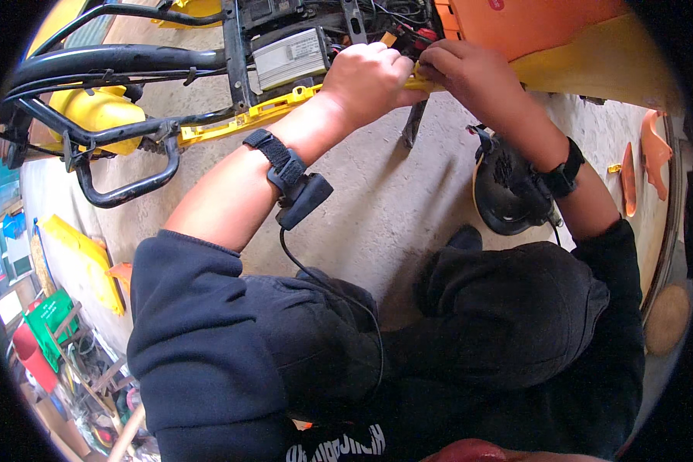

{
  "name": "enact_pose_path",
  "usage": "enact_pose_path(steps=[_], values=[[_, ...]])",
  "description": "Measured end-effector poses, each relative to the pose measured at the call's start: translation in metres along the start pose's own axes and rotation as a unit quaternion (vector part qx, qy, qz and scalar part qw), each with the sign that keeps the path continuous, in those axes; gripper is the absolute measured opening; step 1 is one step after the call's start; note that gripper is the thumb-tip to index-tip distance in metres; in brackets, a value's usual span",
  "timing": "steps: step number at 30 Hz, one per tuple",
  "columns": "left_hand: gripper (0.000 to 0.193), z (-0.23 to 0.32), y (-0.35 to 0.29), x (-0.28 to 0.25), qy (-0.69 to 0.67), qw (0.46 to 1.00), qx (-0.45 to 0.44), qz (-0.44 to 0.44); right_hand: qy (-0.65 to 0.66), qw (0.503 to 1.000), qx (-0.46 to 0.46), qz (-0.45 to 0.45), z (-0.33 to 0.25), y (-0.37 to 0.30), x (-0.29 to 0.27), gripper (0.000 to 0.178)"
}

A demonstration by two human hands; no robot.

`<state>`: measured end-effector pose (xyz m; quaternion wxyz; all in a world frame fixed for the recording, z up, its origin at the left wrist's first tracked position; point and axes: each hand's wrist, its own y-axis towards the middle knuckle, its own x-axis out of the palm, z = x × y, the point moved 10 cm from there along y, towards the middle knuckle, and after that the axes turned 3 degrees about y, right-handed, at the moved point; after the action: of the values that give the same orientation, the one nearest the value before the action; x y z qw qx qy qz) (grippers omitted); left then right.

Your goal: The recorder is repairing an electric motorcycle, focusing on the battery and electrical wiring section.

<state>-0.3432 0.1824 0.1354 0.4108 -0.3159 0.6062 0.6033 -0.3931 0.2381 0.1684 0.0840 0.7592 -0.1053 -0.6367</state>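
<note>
My left hand (369, 81) is curled at the edge of the yellow plastic trim (273, 109) on a black tubular vehicle frame (123, 69). Close by on its right, my right hand (470, 71) has its fingers bent together at the same edge, beside an orange panel (527, 27). What either hand grips is hidden behind the fingers. Black and red wires (408, 38) run just beyond them. A silver finned metal box (289, 60) sits in the frame left of my left hand. Each wrist wears a black strap.
A black rounded part with cables (508, 189) rests on the concrete floor (346, 208) below my right forearm. A bent black tube (135, 189) juts out at the left. Yellow panels (85, 254), a green box (50, 327) and clutter lie far left; orange pieces (654, 154) lie right.
</note>
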Motion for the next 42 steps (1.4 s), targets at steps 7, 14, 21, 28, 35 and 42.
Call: enact_pose_path(steps=[7, 14, 21, 28, 35, 42], values=[[0.046, 0.002, 0.0, -0.004, 0.003, 1.0, 0.004, 0.0, 0.011, 0.997, 0.068, -0.026, 0.014, -0.004, 0.007, 0.026], [0.044, 0.007, 0.0, -0.007, 0.018, 1.0, 0.003, 0.004, 0.104, 0.993, -0.05, 0.033, -0.001, -0.004, -0.006, 0.015], [0.045, -0.002, 0.0, -0.005, 0.0, 1.0, -0.005, 0.002, -0.003, 0.999, 0.04, -0.037, 0.01, -0.001, 0.006, 0.018], [0.044, 0.001, 0.001, -0.008, 0.002, 1.0, 0.0, 0.009, 0.066, 0.997, -0.036, 0.035, -0.001, 0.0, -0.011, 0.015], [0.044, 0.002, -0.002, -0.006, 0.006, 1.0, -0.009, 0.0, -0.067, 0.991, 0.076, -0.087, 0.007, 0.004, 0.007, 0.009], [0.045, 0.002, -0.002, -0.008, 0.012, 1.0, 0.0, 0.018, 0.041, 0.992, -0.101, 0.064, -0.011, 0.0, -0.019, 0.013]])
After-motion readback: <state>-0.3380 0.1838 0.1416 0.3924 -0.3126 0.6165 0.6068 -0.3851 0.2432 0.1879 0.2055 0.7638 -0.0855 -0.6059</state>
